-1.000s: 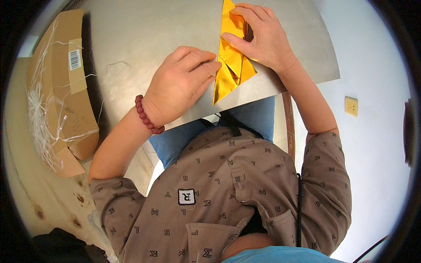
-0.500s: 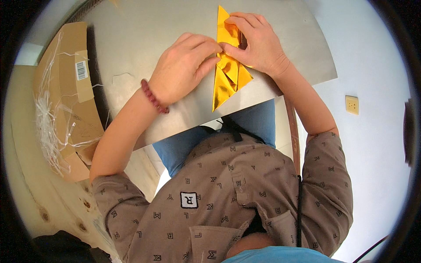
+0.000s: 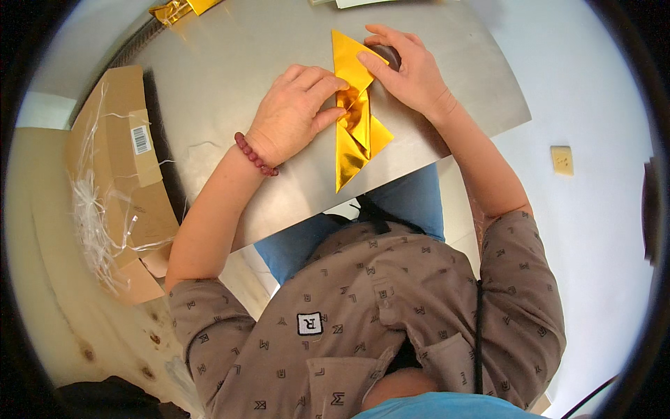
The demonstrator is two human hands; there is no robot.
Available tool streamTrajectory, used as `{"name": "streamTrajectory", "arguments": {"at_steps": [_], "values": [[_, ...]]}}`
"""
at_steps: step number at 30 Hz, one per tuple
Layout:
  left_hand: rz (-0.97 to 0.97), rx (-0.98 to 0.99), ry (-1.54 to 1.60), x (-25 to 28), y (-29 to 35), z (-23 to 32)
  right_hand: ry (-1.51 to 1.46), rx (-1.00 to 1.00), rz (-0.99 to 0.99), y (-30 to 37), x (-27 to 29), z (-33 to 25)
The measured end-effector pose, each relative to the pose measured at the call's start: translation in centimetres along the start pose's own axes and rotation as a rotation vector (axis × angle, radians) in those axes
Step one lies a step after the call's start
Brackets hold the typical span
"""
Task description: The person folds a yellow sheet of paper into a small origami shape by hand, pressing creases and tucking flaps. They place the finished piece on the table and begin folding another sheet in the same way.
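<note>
A folded piece of shiny gold foil paper (image 3: 354,150) lies on the metal table, long and narrow, with a point at each end and a triangular flap on its lower right. My left hand (image 3: 293,108) is closed at the paper's left edge, thumb and forefinger pinching around the creased middle. On the upper right flap rests the thumb of my right hand (image 3: 412,73). Its other fingers are apart from the thumb, curving past the paper's edge over the table. A dark patch shows between that thumb and the fingers; I cannot tell what it is.
Left of the metal table (image 3: 230,42) stands a cardboard box (image 3: 150,199) with tangled clear plastic strands (image 3: 94,216). More gold foil pieces (image 3: 171,12) lie at the far left corner. A pale flat thing (image 3: 363,3) shows at the far edge. A wall with an outlet (image 3: 562,160) is at right.
My right thumb has moved from the paper's middle to its upper flap, which now spreads out wider. My left hand stays at the left edge. The view has shifted, bringing more gold pieces in.
</note>
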State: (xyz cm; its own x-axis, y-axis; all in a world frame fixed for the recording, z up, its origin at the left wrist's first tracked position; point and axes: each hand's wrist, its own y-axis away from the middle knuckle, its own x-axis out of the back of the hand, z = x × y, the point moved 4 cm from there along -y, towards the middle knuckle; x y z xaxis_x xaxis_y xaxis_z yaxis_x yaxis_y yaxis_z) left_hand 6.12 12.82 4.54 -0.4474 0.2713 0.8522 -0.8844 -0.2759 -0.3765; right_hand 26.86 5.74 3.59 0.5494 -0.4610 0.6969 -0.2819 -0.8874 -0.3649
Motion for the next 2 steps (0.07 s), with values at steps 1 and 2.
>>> {"name": "streamTrajectory", "arguments": {"at_steps": [1, 2], "values": [[-0.018, -0.005, -0.011, 0.01, 0.08, 0.0, -0.019, 0.009, -0.031, 0.0, -0.07, 0.12], [-0.039, -0.009, -0.018, 0.0, 0.15, 0.02, -0.011, -0.008, -0.067, 0.06, -0.01, 0.38]]}}
